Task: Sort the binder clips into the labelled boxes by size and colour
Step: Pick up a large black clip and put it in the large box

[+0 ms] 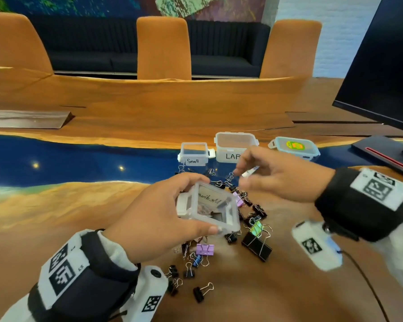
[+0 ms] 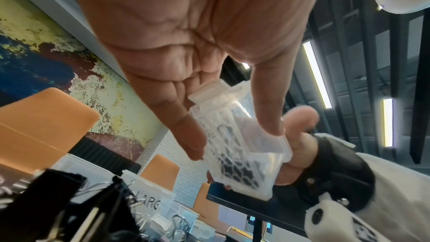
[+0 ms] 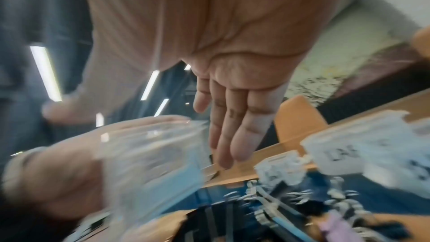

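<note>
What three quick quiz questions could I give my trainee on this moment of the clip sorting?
1. True or false: the left hand grips the Medium box.
2. Which box stands left of the Large box in the head view? A) Small box B) blue-rimmed lidded box
3. Fill in: the big black clip lies on the ____.

Key: 1 true; 2 A; 3 table.
</note>
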The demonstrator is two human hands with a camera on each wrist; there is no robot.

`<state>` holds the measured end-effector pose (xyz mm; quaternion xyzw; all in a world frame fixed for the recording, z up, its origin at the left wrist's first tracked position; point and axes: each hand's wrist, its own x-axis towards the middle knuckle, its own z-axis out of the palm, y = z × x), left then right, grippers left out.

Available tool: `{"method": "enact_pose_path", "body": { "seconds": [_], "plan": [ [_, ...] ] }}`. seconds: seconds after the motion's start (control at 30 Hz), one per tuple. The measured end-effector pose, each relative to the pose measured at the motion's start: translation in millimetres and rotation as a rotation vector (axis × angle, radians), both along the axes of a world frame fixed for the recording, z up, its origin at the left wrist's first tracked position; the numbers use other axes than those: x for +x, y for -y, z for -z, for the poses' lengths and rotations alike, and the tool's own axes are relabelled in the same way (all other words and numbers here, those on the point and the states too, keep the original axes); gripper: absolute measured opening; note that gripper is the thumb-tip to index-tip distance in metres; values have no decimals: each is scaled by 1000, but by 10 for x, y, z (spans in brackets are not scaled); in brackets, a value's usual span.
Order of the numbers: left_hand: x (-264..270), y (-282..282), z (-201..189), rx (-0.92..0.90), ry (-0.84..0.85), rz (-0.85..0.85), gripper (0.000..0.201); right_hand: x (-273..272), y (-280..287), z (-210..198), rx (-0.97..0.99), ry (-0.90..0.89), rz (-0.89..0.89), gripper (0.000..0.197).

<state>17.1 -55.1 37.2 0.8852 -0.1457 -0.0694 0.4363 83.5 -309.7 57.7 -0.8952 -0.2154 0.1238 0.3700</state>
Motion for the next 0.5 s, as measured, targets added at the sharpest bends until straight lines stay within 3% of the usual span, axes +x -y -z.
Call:
{"method": "enact_pose_path", "body": {
  "seconds": [0.1,0.17,0.23,0.3,0.5],
  "plan": [
    [-9,-122,36,42,-16,-45,73,385,337,136,-580,91,154,23],
    [-18,-164,46,33,-24,-53,74,526,477,309,-894,43,147,19],
    [-15,-184,58,21,-27,-51,75,556,502,463,-996,3,126,39],
    [-9,-199,73,17,-31,-47,76,533,470,535,-1009,17,125,46],
    [24,-232,121,-3,-34,-51,77,563,442,567,-1046,94,97,29]
  ]
}}
